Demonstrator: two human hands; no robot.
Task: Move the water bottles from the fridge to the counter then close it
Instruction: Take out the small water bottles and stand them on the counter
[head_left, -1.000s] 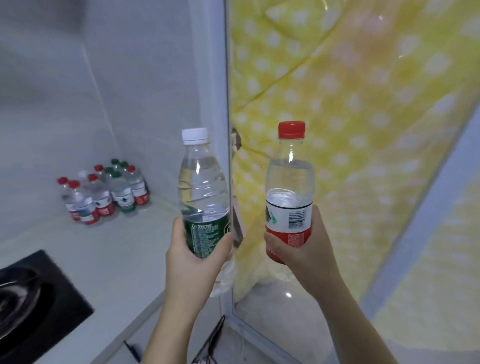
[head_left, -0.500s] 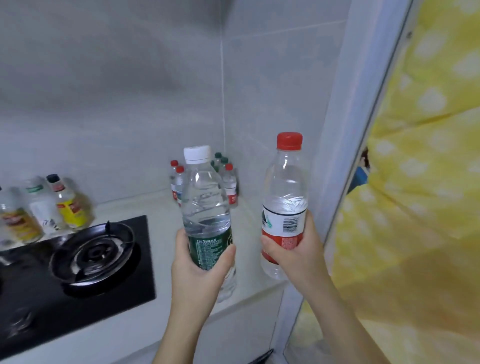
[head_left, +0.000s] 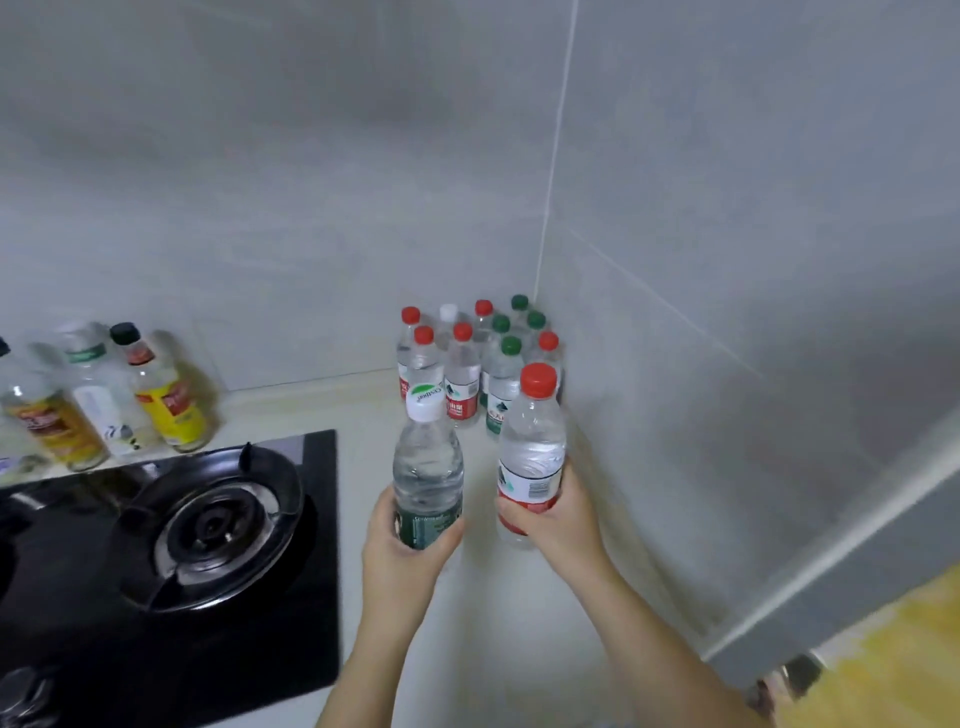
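Note:
My left hand (head_left: 402, 548) grips a clear water bottle with a white cap and green label (head_left: 427, 467) around its lower half. My right hand (head_left: 558, 519) grips a second water bottle with a red cap and red-and-white label (head_left: 532, 452). Both bottles are upright, held above the pale counter (head_left: 493, 623). Just beyond them, a cluster of several water bottles with red, green and white caps (head_left: 475, 358) stands in the counter's back corner. The fridge is out of view.
A black gas hob with a round burner (head_left: 213, 525) fills the counter's left side. Condiment bottles (head_left: 130, 395) stand against the tiled back wall behind it. A tiled side wall (head_left: 727, 364) bounds the counter on the right, with yellow fabric (head_left: 883, 670) at the lower right.
The view has swung left from the yellow curtain onto the counter. Both hands have carried their bottles forward over the counter, close to the cluster in the corner.

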